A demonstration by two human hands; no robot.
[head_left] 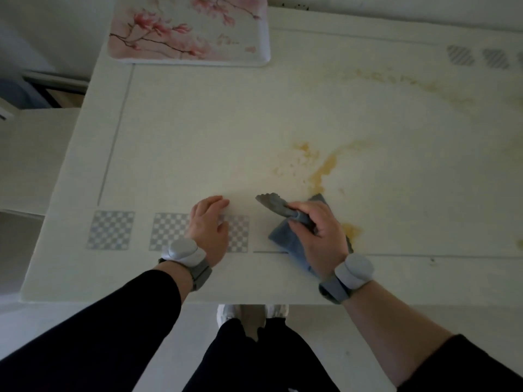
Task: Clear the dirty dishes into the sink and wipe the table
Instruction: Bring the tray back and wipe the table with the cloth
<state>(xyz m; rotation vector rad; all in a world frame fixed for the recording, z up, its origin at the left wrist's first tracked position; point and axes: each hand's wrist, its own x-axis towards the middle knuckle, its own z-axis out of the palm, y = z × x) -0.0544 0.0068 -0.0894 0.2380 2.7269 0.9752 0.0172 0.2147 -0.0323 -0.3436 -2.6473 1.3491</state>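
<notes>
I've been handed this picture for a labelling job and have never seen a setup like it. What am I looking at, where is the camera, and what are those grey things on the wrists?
There is no machine here: a person works with bare hands, and the single picture comes from a camera worn on their head, looking down. The black legs and pale shoes at the bottom are their own.

The rounded grey wristband devices sit on both wrists; the picture does not show what they do.

The right hand has a grip on a bunched blue-grey cloth, which rests on the white table beside yellow-brown spill stains. The left hand lies flat on the tabletop, holding nothing.

At the far edge lies a rectangular tray with pink blossom print.
</notes>
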